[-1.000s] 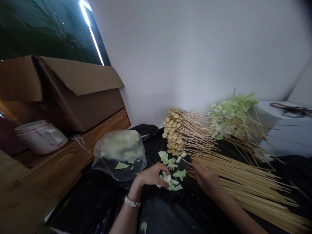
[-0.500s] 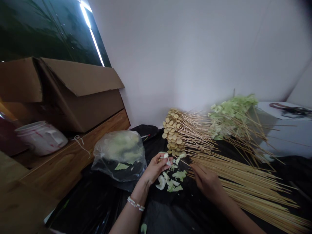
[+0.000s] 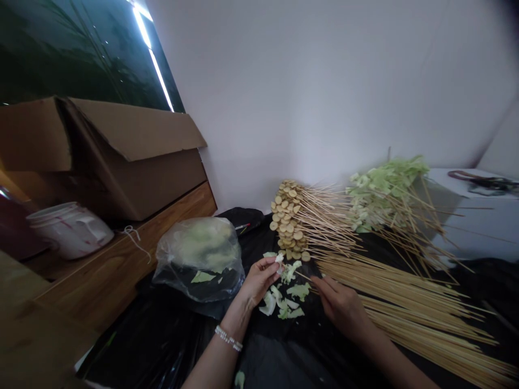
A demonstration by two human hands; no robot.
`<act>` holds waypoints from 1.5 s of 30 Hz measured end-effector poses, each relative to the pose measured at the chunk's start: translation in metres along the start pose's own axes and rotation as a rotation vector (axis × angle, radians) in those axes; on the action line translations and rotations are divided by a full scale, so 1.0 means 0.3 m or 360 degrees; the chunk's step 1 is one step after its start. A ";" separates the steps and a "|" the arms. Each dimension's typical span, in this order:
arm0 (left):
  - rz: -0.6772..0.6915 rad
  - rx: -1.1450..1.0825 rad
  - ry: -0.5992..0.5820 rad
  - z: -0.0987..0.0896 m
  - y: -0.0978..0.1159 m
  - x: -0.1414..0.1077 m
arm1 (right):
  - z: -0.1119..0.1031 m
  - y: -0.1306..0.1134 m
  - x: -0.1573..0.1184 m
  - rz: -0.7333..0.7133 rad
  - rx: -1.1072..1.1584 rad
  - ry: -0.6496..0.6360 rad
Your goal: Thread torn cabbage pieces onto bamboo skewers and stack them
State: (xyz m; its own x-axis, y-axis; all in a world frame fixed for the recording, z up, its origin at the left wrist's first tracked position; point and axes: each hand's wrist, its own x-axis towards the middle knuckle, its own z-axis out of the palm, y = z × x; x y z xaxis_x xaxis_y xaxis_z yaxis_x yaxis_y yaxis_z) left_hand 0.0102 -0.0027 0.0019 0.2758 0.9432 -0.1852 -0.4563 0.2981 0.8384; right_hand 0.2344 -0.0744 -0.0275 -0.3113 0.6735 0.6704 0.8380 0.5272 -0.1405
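Observation:
My left hand (image 3: 261, 276) pinches a small pale cabbage piece (image 3: 279, 259) between thumb and fingertips. With fingers closed, my right hand (image 3: 338, 302) grips a thin wooden skewer (image 3: 302, 275), its far end pointing left toward that piece. Pale green cabbage leaf (image 3: 290, 272) sits along the skewer close to my left fingers. Whether the tip enters the pinched piece is too small to tell. Below the hands, several loose cabbage pieces (image 3: 299, 292) lie on black plastic sheeting (image 3: 279, 351).
Bare skewers (image 3: 405, 302) lie in a wide bundle at right. Behind are skewered pale round slices (image 3: 288, 216) and a heap of cabbage skewers (image 3: 385, 186). Left stand a clear bag of cabbage (image 3: 198, 254), a cardboard box (image 3: 141, 178) and a white plastic jug (image 3: 71, 229).
My right hand has moved slightly left with the skewer, nearer my left hand. The leaf on the skewer has shifted a little left and down. My left hand stays in nearly the same place.

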 end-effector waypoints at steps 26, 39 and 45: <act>0.0010 0.0214 -0.0122 0.004 -0.008 -0.010 | -0.006 -0.017 0.010 0.0052 0.0282 -0.0025; 0.0073 0.0341 -0.0159 0.017 -0.013 -0.017 | 0.002 -0.030 0.009 0.0049 0.0325 -0.0026; 0.0065 0.0371 -0.0162 0.014 -0.021 -0.014 | 0.016 -0.027 -0.001 0.0115 0.0437 -0.0183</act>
State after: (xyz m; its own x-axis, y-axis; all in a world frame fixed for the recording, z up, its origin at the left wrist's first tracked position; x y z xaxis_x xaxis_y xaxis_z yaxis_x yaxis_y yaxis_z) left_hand 0.0155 -0.0090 -0.0006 0.3505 0.9305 -0.1060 -0.2645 0.2069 0.9419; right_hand 0.2256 -0.0763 -0.0299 -0.3171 0.7605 0.5666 0.7123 0.5854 -0.3871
